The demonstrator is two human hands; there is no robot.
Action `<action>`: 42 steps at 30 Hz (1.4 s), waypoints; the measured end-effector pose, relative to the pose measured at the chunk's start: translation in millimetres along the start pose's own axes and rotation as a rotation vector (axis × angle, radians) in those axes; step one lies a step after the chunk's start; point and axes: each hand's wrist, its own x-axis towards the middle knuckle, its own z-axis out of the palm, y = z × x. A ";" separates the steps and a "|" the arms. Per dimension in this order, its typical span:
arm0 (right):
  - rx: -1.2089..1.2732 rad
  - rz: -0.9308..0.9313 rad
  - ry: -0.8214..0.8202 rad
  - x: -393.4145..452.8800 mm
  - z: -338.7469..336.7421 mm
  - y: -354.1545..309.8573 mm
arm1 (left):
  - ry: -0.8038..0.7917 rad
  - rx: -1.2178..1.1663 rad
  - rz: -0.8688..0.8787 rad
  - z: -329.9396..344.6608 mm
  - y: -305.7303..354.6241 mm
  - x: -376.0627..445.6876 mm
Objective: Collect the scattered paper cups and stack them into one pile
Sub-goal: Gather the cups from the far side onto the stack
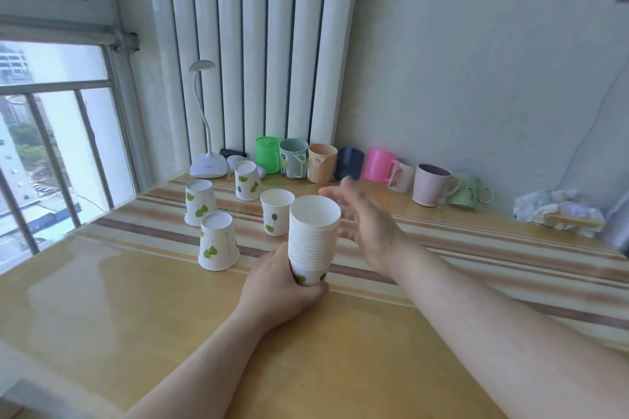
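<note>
My left hand (282, 286) is wrapped around the base of the stack (313, 238), fingers pressed around its lowest cup, holding it upright with its mouth up, just at the worktop (102, 299) near the middle of my view. My right hand (366, 224) sits just past the stack at about 2 o'clock from it, fingers spread and holding nothing, a little blurred. I judge I am between pickups: the pile is well built, and four loose cups are left. One stands mouth up (277, 216) just beside the stack at 11 o'clock. Three stand upside down: the near one (218, 241) at 9 o'clock from the stack, another (200, 202) beyond it at 10 o'clock, and the far one (247, 180) at 11 o'clock, close to the lamp (207, 160). The mouth-up cup is the obvious next take, since it can drop straight into the stack without turning; my right hand must cross over the stack's rim to reach it without knocking the pile. The three inverted cups will each need flipping before they nest. The row of mugs (350, 163) along the wall is not part of this job.
</note>
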 end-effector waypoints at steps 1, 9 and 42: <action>0.114 0.054 0.056 10.9 -2.2 1.4 | -0.022 -0.006 -0.001 -0.7 -0.3 0.7; -0.305 0.165 -0.030 68.5 17.2 36.8 | -0.058 -0.098 -0.008 -1.1 -4.3 5.7; 0.063 -0.236 0.134 -4.8 7.0 -63.4 | -0.072 -0.077 -0.010 -3.5 -0.9 -4.4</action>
